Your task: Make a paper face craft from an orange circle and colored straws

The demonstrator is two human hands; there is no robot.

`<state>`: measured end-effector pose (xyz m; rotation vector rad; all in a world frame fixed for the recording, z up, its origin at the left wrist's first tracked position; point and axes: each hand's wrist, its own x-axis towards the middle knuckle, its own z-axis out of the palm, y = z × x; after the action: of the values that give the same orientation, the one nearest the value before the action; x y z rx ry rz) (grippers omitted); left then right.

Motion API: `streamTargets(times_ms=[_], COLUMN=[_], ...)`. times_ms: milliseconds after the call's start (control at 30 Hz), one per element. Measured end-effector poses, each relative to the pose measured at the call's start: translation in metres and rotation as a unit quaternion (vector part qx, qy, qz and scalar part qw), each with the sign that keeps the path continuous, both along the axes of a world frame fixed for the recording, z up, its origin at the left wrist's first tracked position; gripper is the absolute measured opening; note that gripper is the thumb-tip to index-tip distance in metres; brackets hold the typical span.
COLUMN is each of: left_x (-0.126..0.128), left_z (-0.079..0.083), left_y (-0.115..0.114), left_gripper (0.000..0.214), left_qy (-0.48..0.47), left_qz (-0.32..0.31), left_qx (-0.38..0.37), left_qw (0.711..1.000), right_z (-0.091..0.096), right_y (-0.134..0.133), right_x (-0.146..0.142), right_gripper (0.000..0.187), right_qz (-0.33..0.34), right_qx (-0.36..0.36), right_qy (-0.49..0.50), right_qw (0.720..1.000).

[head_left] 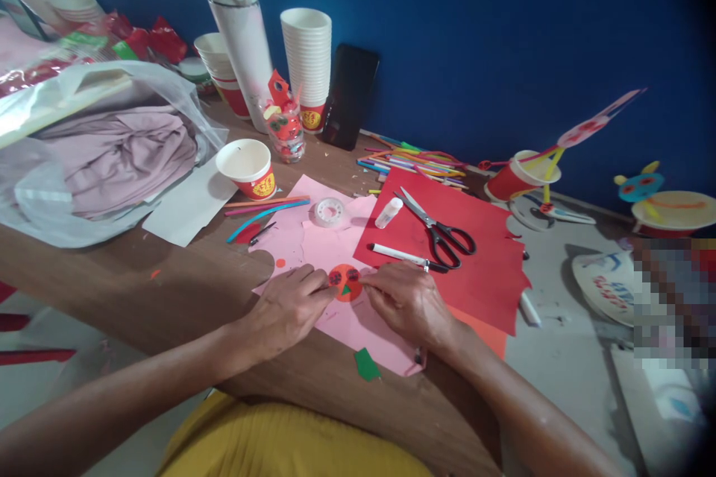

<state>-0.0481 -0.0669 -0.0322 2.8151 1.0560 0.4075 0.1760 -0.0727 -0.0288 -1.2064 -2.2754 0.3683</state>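
Observation:
An orange paper circle [347, 297] with two dark-patterned round eyes and a small green triangle lies in front of me over a pink paper sheet [385, 343]. My left hand [296, 304] is closed, its fingertips at the circle's left edge by one eye. At the opposite edge, my right hand [411, 303] is also closed, with thumb and finger by the other eye. Both sets of fingertips partly hide the rim. A green paper scrap [367, 364] rests near the table's front edge.
Black-handled scissors [441, 235], a glue stick [388, 213] and a white marker [400, 254] lie on red paper [486, 276]. Behind are a tape roll [329, 212], a paper cup [246, 168], pipe cleaners [417, 162], stacked cups [306, 52] and a phone [351, 97].

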Motion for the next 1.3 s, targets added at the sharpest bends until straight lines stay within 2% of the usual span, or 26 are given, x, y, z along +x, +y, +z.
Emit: streamTargets(times_ms=[100, 233, 667, 1033, 1300], left_x=[0.0, 0.001, 0.012, 0.014, 0.013], left_z=[-0.002, -0.002, 0.011, 0.009, 0.009], left_y=[0.0, 0.001, 0.002, 0.001, 0.0], left_gripper=[0.014, 0.011, 0.018, 0.018, 0.02], left_qy=[0.004, 0.003, -0.021, -0.018, -0.008], left_qz=[-0.012, -0.02, -0.001, 0.002, 0.001], left_qx=[0.0, 0.014, 0.002, -0.024, -0.001], left_qw=[1.0, 1.0, 1.0, 1.0, 1.0], right_z=[-0.004, -0.008, -0.007, -0.007, -0.003], right_y=[-0.004, -0.011, -0.012, -0.019, -0.026], right_x=[0.003, 0.007, -0.002, -0.008, -0.016], right_gripper=[0.02, 0.023, 0.019, 0.024, 0.019], right_qz=[0.029, 0.051, 0.032, 0.033, 0.036], right_qx=[0.059, 0.074, 0.062, 0.065, 0.067], right_qy=[-0.104, -0.188, -0.106, -0.177, -0.196], right_qw=[0.992, 0.978, 0.992, 0.981, 0.978])
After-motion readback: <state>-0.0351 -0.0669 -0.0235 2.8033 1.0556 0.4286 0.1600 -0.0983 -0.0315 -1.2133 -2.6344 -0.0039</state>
